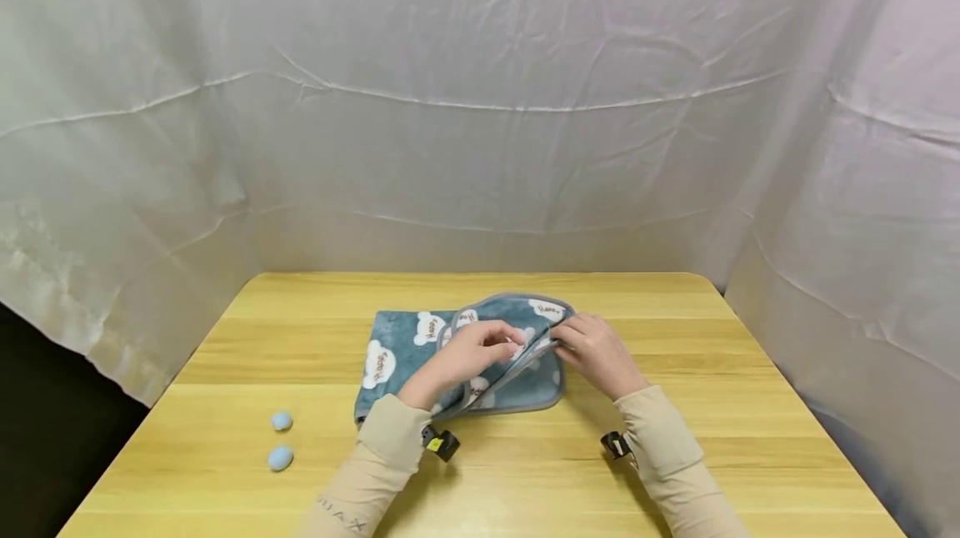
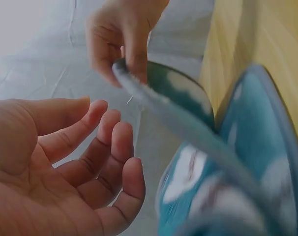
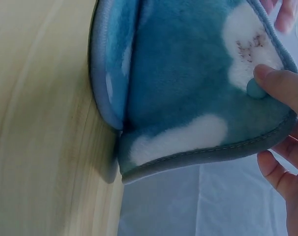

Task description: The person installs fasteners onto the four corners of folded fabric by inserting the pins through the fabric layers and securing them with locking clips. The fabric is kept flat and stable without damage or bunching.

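A folded blue fleece cloth [image 1: 405, 355] with white cloud patches, lettering and grey edging lies on the table. My right hand [image 1: 596, 352] pinches a raised flap of it at the edge. In the right wrist view, the thumb [image 3: 282, 86] presses on the flap beside a small round blue piece [image 3: 256, 89], like a button, with other fingers behind the cloth. My left hand [image 1: 476, 352] hovers over the middle of the cloth, holding nothing. Its fingers [image 2: 123, 142] are loosely bent and stand apart from the grey edge in the left wrist view.
Two light blue egg-shaped pieces, a smaller one [image 1: 281, 420] and a larger one [image 1: 281, 459], lie left of the cloth on the wooden table [image 1: 675, 455]. Pale fabric curtains [image 1: 480, 171] surround the table at the back and sides.
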The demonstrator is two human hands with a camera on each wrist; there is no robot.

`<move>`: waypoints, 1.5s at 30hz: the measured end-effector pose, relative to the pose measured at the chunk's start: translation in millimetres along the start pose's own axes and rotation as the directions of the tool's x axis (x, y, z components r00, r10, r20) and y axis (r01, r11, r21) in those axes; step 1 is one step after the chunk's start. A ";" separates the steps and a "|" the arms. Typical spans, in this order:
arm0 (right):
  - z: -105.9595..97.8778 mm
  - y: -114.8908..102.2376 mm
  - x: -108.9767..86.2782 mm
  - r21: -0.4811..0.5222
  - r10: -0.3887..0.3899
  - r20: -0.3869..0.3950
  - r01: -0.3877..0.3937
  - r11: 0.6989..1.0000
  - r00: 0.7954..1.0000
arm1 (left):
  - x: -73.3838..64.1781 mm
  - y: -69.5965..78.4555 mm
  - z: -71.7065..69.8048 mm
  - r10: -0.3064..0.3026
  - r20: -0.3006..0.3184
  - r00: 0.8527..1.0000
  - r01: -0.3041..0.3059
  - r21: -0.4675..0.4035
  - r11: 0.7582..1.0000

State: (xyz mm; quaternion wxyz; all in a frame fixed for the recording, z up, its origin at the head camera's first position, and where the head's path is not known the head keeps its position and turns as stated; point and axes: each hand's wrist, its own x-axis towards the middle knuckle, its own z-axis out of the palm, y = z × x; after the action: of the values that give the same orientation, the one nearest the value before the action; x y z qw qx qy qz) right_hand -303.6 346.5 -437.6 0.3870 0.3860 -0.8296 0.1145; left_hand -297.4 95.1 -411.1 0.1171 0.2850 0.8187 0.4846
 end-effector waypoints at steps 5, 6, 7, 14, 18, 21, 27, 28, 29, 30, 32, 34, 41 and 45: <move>-2.7 -0.6 -0.9 0.002 0.008 0.013 -0.008 1.000 1.000 | -26.9 -4.4 -19.2 0.000 -0.016 1.000 0.003 0.146 0.989; -3.0 -0.6 -1.3 0.002 0.008 0.014 -0.009 1.000 1.000 | -33.2 -5.4 -23.0 -0.006 -0.020 1.000 0.009 0.171 0.985; -3.4 -0.6 -1.7 0.001 0.008 0.016 -0.008 1.000 1.000 | -39.6 -6.0 -27.1 -0.008 -0.026 1.000 0.013 0.202 0.979; -7.6 -1.3 -1.9 -0.003 0.019 0.027 -0.019 1.000 0.999 | -80.9 -16.7 -63.2 0.004 -0.061 0.998 0.020 0.385 0.923; -8.1 -1.3 -1.7 -0.006 0.014 0.037 -0.013 1.000 0.999 | -106.8 -22.5 -88.3 -0.043 -0.071 0.997 0.069 0.414 0.908; -8.4 -1.4 -1.8 -0.007 0.008 0.039 -0.007 1.000 0.999 | -126.8 -30.5 -105.2 -0.128 -0.094 0.987 0.156 0.414 0.897; -7.2 -2.1 -3.1 0.003 0.000 0.037 0.000 1.000 0.999 | -161.3 -57.1 -127.6 -0.290 -0.149 0.945 0.326 0.434 0.840; -7.1 -2.2 -3.7 0.004 -0.001 0.037 0.001 1.000 0.999 | -165.7 -61.8 -129.5 -0.306 -0.155 0.939 0.343 0.441 0.829; -7.0 -2.3 -4.2 0.007 -0.002 0.036 0.002 1.000 0.999 | -169.7 -65.9 -131.2 -0.317 -0.162 0.935 0.356 0.447 0.821; -7.1 -2.5 -4.5 0.008 -0.002 0.036 0.002 1.000 0.999 | -173.5 -70.1 -132.4 -0.327 -0.170 0.930 0.369 0.450 0.813; -7.4 -2.4 -5.2 0.010 0.000 0.040 0.000 1.000 0.999 | -179.7 -77.7 -134.4 -0.338 -0.188 0.922 0.387 0.455 0.802; -7.6 -1.9 -5.2 0.011 0.002 0.042 -0.003 1.000 0.999 | -184.2 -84.5 -135.7 -0.351 -0.203 0.914 0.406 0.455 0.793; -7.9 -0.9 -4.2 0.018 0.009 0.052 -0.010 1.000 0.999 | -187.9 -99.2 -138.0 -0.383 -0.237 0.893 0.450 0.436 0.779; -7.8 -0.8 -3.1 0.022 -0.002 0.049 0.001 1.000 0.999 | -188.1 -105.2 -137.1 -0.395 -0.248 0.885 0.465 0.407 0.786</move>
State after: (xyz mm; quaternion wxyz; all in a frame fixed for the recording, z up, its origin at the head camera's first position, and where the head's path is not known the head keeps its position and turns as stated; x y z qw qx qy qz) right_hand -297.5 351.6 -434.7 0.3623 0.3936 -0.8372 0.1139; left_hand -246.3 -152.3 -448.6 0.0928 0.0729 0.9585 0.2594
